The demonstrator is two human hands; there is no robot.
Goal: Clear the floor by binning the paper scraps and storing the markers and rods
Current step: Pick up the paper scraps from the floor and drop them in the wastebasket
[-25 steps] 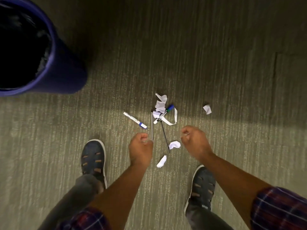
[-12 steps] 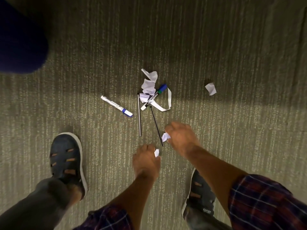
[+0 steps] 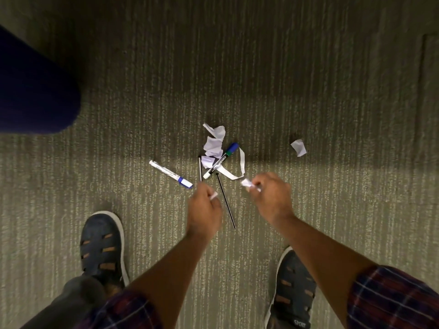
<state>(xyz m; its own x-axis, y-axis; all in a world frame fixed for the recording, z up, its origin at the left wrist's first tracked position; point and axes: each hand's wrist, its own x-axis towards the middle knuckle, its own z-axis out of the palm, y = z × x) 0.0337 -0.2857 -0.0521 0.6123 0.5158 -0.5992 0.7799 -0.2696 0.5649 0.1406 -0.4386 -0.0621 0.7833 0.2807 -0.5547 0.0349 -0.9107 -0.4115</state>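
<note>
My left hand (image 3: 204, 210) is closed around a small white paper scrap (image 3: 213, 196) that pokes out between the fingers. My right hand (image 3: 273, 195) pinches another crumpled scrap (image 3: 247, 183). Both hands hover above the carpet. On the floor ahead lie a white marker with a blue band (image 3: 170, 174), a marker with a blue cap (image 3: 221, 160) across a pile of paper scraps (image 3: 213, 144), a paper strip (image 3: 240, 167), and two thin black rods (image 3: 225, 200) (image 3: 200, 167). A lone scrap (image 3: 298, 147) lies to the right.
The blue bin (image 3: 33, 91) stands at the far left, only its side showing. My two dark shoes (image 3: 102, 248) (image 3: 293, 288) stand on the striped grey carpet (image 3: 332, 103) on either side of my arms.
Both hands have lifted off the carpet, each holding a scrap that lay near the rods. The view has shifted and the bin shows more at the left.
</note>
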